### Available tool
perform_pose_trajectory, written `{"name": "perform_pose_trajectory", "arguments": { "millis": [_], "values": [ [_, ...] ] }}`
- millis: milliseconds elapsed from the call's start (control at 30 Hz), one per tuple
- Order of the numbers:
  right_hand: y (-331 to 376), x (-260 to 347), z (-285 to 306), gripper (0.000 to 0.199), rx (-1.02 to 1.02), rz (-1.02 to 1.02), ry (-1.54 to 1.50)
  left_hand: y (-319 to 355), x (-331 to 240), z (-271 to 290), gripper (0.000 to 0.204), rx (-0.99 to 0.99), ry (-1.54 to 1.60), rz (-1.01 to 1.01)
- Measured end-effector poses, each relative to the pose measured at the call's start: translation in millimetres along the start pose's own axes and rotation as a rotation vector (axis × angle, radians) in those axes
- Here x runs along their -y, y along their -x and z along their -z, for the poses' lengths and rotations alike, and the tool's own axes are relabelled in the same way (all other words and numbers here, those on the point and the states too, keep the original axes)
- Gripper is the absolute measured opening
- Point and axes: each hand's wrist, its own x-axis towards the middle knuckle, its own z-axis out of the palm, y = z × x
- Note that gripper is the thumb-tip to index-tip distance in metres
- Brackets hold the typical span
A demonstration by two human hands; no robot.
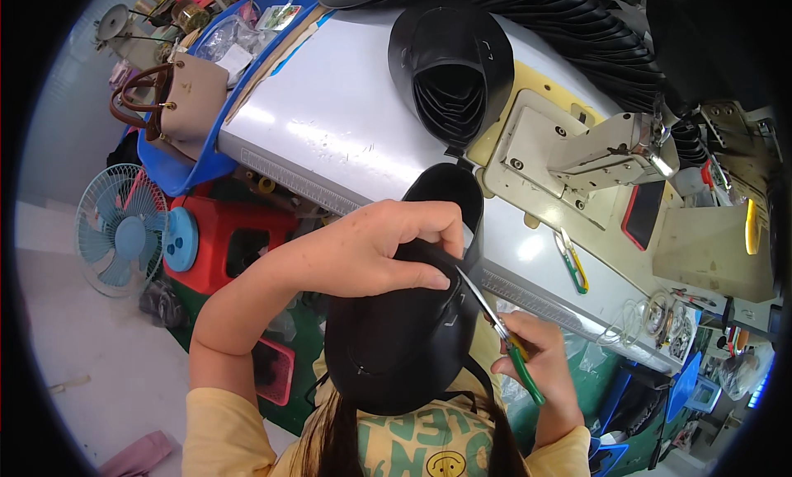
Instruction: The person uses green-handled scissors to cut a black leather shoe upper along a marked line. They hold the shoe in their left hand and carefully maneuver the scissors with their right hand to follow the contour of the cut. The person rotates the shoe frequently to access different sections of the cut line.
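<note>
My left hand [412, 250] pinches the edge of a black leather-like shoe upper [396, 337], with thumb and bent fingers closed on it. The upper hangs in front of my chest, and pale marks show on its surface. In my right hand [540, 357] is a pair of scissors [518, 357] with green and yellow handles. Their blades point up and left, with the tips at the upper's edge beside my left thumb. Another black upper [450, 184] lies just beyond my left hand, at the table's front edge.
A sewing machine [610, 147] stands at the right of the white table [322, 106]. Stacked black uppers [450, 48] lie behind. Thread snips [571, 263] and a phone [645, 216] rest near the machine. A handbag [194, 98] sits in a blue tray at left, above a fan [128, 234].
</note>
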Motion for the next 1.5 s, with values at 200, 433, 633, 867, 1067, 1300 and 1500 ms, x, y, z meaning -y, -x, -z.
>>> {"name": "perform_pose_trajectory", "arguments": {
  "millis": [200, 433, 633, 867, 1067, 1300, 1500],
  "values": [
    [4, -1, -2, 0.056, 0.106, -0.184, -0.12, 1, 0, -1, 0.021, 0.076, -0.136, -0.023],
    [0, 7, 2, 0.052, 0.182, -0.171, -0.084, 4, 4, 3, 0.025, 0.175, -0.133, -0.004],
    [-6, 4, 1, 0.052, 0.212, -0.211, -0.068, 7, -1, 1, 0.036, 0.097, -0.147, 0.162],
    [0, -15, 4, 0.052, 0.219, -0.274, -0.313, 77, 109, 7, 0.035, -0.486, 0.042, 0.452],
    [1, -8, 0, 0.057, 0.115, -0.274, -0.426, 86, 137, -36, 0.051, -0.444, 1.32, 0.311],
    [11, -11, 9, 0.06, 0.037, -0.265, -0.406, 86, 69, -21, 0.055, -0.602, 0.816, 0.278],
    [18, -19, 5, 0.066, 0.037, -0.264, -0.489, 85, 52, -21, 0.055, -0.641, 0.7, 0.255]
  ]
}}
